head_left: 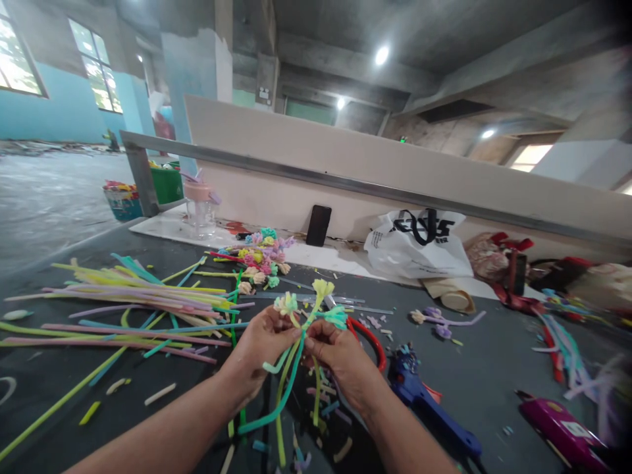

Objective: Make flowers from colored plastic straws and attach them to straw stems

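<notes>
Between my two hands is a small bunch of pipe cleaner flowers [323, 289], with yellow, white-and-teal and mint heads at the top. Its green and teal stems hang down below my fingers and curve toward me. My left hand [266, 339] pinches the stems from the left, thumb against the fingers. From the right, my right hand [336, 349] pinches the same stems where they meet. Red-handled scissors [372, 339] lie just beyond my right hand, partly hidden by it. Loose cut pieces of pipe cleaner [328, 395] are scattered under my hands.
Long pipe cleaners [148, 293] are spread at left, with finished flowers [261, 253] behind. A blue glue gun [429, 408] and a purple glue gun [557, 421] lie at right. Along the back stand a plastic cup [200, 210], a phone [318, 225] and a white bag [415, 247].
</notes>
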The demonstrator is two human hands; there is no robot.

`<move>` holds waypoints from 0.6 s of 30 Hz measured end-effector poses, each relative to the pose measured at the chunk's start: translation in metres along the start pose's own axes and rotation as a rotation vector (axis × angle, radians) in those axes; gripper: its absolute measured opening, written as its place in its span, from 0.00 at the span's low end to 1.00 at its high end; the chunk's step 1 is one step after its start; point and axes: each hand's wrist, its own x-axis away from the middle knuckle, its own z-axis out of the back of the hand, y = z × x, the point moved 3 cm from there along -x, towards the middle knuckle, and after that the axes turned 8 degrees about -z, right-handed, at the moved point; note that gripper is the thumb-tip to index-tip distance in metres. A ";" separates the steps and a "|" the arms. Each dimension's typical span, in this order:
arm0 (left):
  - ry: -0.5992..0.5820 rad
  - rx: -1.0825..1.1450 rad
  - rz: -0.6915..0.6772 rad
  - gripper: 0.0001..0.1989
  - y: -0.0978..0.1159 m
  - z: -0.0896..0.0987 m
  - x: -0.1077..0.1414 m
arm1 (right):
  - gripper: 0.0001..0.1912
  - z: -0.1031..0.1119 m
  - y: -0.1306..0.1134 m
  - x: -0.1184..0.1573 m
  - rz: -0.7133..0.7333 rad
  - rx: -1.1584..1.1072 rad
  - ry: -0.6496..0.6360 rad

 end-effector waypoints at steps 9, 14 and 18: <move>0.023 0.014 0.091 0.15 0.003 0.002 0.001 | 0.15 -0.005 0.007 -0.003 -0.002 -0.149 -0.015; 0.019 0.021 0.076 0.16 0.009 -0.002 0.003 | 0.14 -0.002 0.003 -0.003 0.059 -0.037 0.015; -0.008 0.018 0.076 0.16 0.008 -0.001 0.003 | 0.13 -0.002 0.002 -0.003 0.057 -0.012 0.012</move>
